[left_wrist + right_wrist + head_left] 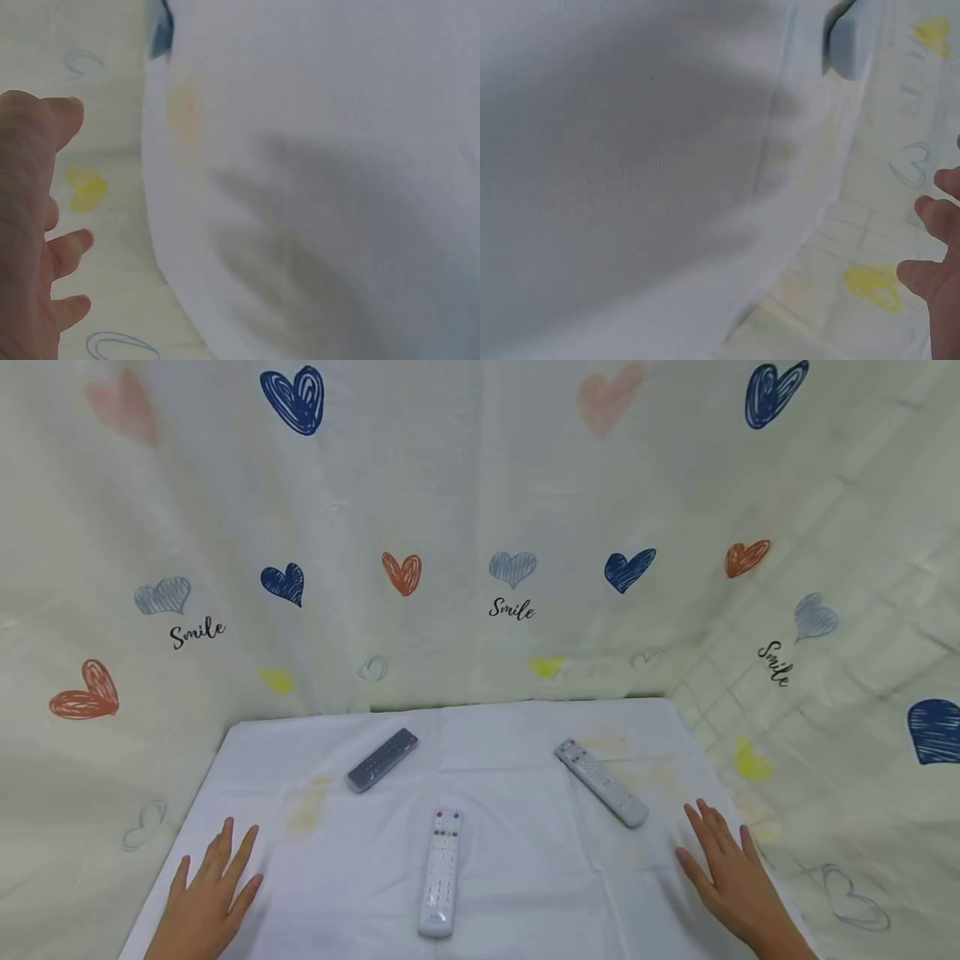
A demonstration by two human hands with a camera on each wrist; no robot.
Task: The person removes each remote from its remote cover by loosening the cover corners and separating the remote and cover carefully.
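Observation:
Three remote controls lie apart on a white-covered table. A dark grey remote [382,760] is at the back left, set at a slant. A white remote [440,872] in the front middle points away from me. At the back right, a light grey remote [602,782] slants the other way; its rounded end [847,45] shows at the top of the right wrist view. My left hand [206,897] hovers over the table's left side, fingers spread, holding nothing. Over the right side, my right hand [735,877] also has its fingers spread and holds nothing; the light grey remote is nearest to it.
The table [517,835] wears a creased white cloth with faint yellowish stains. Behind and beside it hangs a pale curtain [450,485] printed with hearts and the word "Smile". Shadows of the hands fall on the cloth in both wrist views.

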